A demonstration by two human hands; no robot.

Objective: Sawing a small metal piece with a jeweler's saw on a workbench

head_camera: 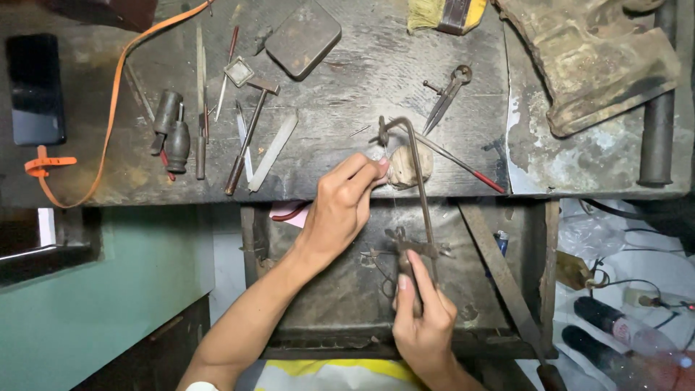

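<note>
Where the worn, dark tabletop (347, 94) meets its front edge, a jeweller's saw (413, 188) stands with its thin, rusty metal frame rising to a bend at 12 o'clock and its wooden handle at 6 o'clock. The right hand (423, 318) is closed around that handle, thumb laid along it. The left hand (340, 210) pinches a small pale workpiece (376, 154) against a rounded wooden peg (409, 165) at the edge, just beside the saw frame. Below the edge, an open drawer (340, 289) of dark metal lies under both hands; its contents cannot be told apart. At 10 o'clock on the tabletop lie files (200, 101), a small hammer (250, 127) and two short wooden-handled tools (172, 130); a flat dark tin (302, 38), lid shut, sits at 11 o'clock, and dividers (447, 94) at 1 o'clock.
</note>
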